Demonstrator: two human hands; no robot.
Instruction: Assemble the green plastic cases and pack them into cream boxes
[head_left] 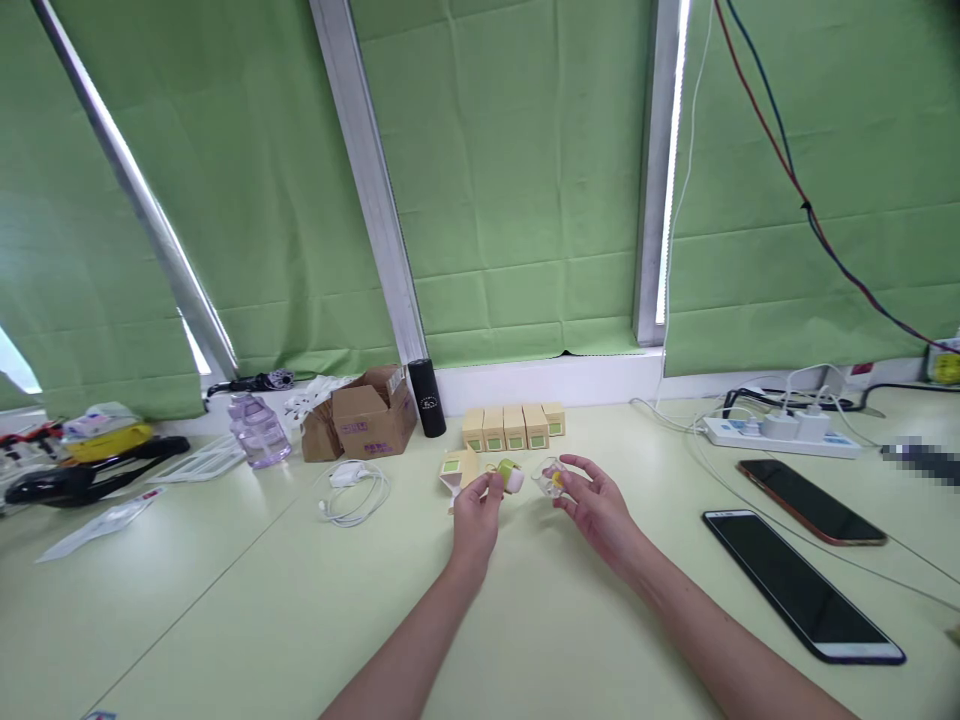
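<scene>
My left hand [476, 515] is closed on a small green and white piece [511, 476], whose exact kind I cannot make out. Just to its right, my right hand [598, 505] pinches a clear plastic piece [551, 478] with a bit of yellow in it. A narrow gap separates the two pieces above the table. Behind my left fingers an opened small tan carton [454, 467] with a green label lies on the table, partly hidden. Farther back stands a row of several matching small cartons [514, 428].
Behind on the left are a brown cardboard box [373, 415], a black cylinder [427, 398], a purple-tinted bottle [259, 432] and a coiled white cable [356, 497]. Two phones, one larger [799, 580] and one smaller [814, 500], lie on the right, before a power strip [780, 437].
</scene>
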